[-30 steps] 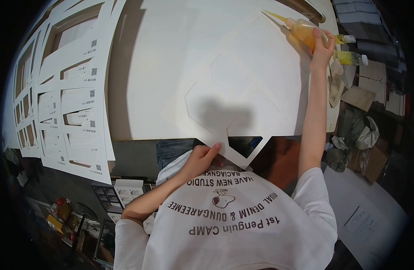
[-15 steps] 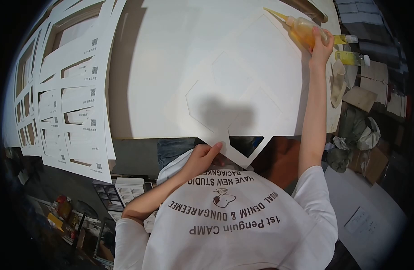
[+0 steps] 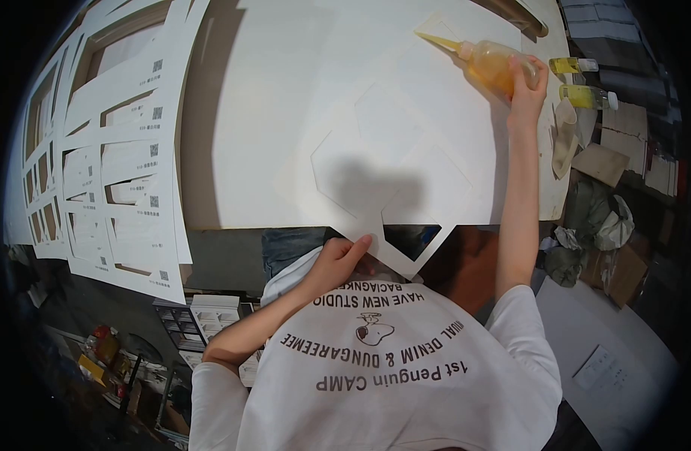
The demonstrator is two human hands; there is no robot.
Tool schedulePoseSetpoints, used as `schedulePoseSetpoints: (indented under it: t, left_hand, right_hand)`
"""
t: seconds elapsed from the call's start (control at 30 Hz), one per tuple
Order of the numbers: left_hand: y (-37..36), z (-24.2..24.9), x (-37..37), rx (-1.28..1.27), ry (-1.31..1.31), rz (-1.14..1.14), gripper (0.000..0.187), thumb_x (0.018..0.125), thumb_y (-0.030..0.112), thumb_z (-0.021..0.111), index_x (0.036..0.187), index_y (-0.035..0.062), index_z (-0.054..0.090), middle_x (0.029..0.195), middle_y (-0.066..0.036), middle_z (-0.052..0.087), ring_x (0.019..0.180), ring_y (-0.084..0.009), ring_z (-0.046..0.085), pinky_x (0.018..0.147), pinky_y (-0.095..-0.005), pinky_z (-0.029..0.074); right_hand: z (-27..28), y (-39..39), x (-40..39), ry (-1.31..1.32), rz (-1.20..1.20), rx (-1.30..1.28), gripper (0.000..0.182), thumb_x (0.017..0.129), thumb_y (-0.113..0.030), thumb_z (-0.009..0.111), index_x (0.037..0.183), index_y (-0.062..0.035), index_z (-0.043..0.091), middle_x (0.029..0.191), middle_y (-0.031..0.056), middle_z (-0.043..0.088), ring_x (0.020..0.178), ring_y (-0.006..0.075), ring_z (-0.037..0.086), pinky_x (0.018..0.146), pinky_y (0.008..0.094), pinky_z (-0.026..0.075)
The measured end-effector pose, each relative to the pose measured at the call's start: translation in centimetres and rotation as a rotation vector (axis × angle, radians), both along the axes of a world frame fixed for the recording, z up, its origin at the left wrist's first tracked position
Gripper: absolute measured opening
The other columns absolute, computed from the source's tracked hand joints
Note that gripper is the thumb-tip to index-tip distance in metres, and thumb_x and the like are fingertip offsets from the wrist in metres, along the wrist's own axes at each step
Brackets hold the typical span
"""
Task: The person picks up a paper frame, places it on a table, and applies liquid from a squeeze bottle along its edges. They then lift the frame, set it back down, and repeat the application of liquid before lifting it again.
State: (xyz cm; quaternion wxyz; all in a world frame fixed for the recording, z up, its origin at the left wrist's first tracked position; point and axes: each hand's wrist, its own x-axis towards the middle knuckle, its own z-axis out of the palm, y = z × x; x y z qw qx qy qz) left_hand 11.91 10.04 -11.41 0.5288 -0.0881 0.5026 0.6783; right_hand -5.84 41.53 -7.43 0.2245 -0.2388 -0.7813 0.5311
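My right hand (image 3: 527,92) grips a clear squeeze bottle (image 3: 496,66) of amber liquid, tilted on its side over the far right of the white worktable (image 3: 263,113). Its long yellow nozzle points left, with the tip at or just above a thin white cut-out frame (image 3: 369,225). That frame lies on the white surface, hard to tell from it, and its near corner juts past the table's front edge. My left hand (image 3: 341,261) pinches this overhanging corner, thumb on top; the fingers beneath are partly hidden.
White sheets with cut-out windows and printed codes (image 3: 127,158) hang over the left side. Two small bottles of yellow liquid (image 3: 586,96) lie at the table's right edge, near a beige strip (image 3: 564,139). Boxes and crumpled wrapping (image 3: 615,225) sit beyond.
My right hand has drawn the squeeze bottle left and slightly toward me, the nozzle tip moving along the frame's far end. My left hand stays at the near corner.
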Motion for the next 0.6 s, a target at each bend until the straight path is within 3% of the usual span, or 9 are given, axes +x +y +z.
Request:
schedulePoseSetpoints:
  t: [0.17,0.27,0.37,0.6]
  left_hand:
    - [0.0,-0.3,0.1,0.001,0.005,-0.017,0.044,0.092,0.031,0.044,0.083,-0.0078,0.062,0.07,-0.008,0.062,0.061,-0.0116,0.057,0.058,-0.0229,0.045]
    - [0.2,-0.7,0.5,0.019,0.008,0.024,0.044,0.092,0.032,0.044,0.082,-0.0072,0.062,0.069,-0.008,0.062,0.06,-0.0111,0.057,0.058,-0.0227,0.045]
    - [0.2,-1.4,1.0,0.022,0.015,0.034,0.045,0.092,0.033,0.043,0.082,-0.0065,0.063,0.067,-0.007,0.062,0.06,-0.0106,0.057,0.057,-0.0222,0.044]
    - [0.2,-1.3,0.9,0.029,0.027,0.03,0.045,0.092,0.033,0.043,0.081,-0.0053,0.064,0.07,-0.009,0.064,0.061,-0.0121,0.058,0.058,-0.0222,0.045]
  right_hand:
    - [0.4,-2.5,2.1,-0.029,0.086,-0.032,0.033,0.076,-0.028,0.068,0.1,-0.0164,0.048,0.096,-0.0004,0.051,0.086,0.0097,0.046,0.058,0.0239,0.038]
    - [-0.1,-3.2,2.9,0.045,0.17,-0.059,0.028,0.077,-0.017,0.066,0.096,-0.0091,0.047,0.093,0.0026,0.051,0.086,0.0116,0.05,0.07,0.0253,0.045]
    - [0.1,-4.5,4.0,0.047,0.222,-0.043,0.027,0.077,-0.015,0.066,0.096,-0.0071,0.047,0.093,0.0033,0.051,0.086,0.0118,0.05,0.075,0.0249,0.044]
    - [0.1,-7.3,6.3,0.017,0.27,-0.075,0.026,0.078,-0.013,0.065,0.096,-0.0073,0.047,0.09,0.0034,0.051,0.085,0.012,0.051,0.073,0.0249,0.044]
